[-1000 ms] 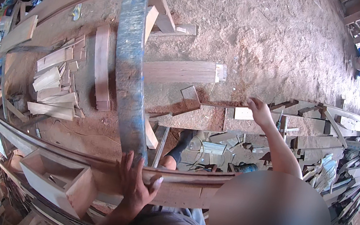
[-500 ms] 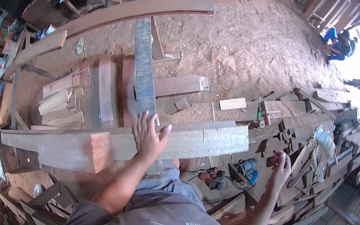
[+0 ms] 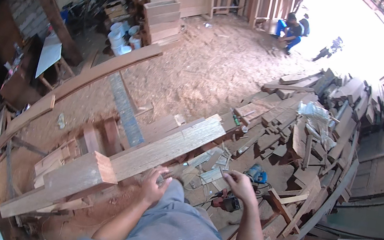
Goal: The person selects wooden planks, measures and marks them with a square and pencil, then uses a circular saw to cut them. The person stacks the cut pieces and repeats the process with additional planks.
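— Wood is making up that long plank, but what are the fingers doing?

— On the left hand they are hanging loosely curled, thumb apart; on the right hand they are sitting close together, and I cannot tell whether they are holding anything

— Where is the plank lying?

— Just beyond the left hand, running from near left to far right; any touch is escaping me

— And its handling?

— Probably heavy, stiff, hardly slippery; both long edges around mid-length are offering the best hold. One boxy wooden piece is apparently resting on its left part
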Available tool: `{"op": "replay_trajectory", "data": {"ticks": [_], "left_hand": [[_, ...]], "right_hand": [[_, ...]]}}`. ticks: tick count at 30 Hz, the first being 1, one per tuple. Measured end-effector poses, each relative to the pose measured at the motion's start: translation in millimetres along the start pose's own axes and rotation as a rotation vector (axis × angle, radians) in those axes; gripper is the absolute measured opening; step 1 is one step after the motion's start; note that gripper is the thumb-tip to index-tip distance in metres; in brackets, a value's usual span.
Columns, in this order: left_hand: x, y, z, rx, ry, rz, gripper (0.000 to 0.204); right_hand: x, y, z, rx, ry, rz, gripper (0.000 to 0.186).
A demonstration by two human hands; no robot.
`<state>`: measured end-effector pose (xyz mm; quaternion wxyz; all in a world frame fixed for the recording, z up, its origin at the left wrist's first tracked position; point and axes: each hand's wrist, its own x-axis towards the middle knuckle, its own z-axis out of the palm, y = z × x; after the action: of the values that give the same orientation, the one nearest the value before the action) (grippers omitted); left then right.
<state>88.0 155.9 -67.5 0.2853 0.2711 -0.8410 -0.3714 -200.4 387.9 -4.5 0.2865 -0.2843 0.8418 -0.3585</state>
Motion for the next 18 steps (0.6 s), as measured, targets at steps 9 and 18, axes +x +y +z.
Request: {"op": "replay_trajectory", "data": {"ticks": [9, 18], "left_hand": [[-26.3, 32.3, -53.6, -0.194, -0.351, -0.104, 0.038], [-75.7, 27.2, -203.1, -0.259, -0.458, -0.031, 0.041]], "right_hand": [[-38.4, -40.8, 33.5, -0.162, -0.204, 0.065, 0.047], [-67.1, -105.5, 145.4, -0.065, 0.136, 0.075, 0.053]]}}
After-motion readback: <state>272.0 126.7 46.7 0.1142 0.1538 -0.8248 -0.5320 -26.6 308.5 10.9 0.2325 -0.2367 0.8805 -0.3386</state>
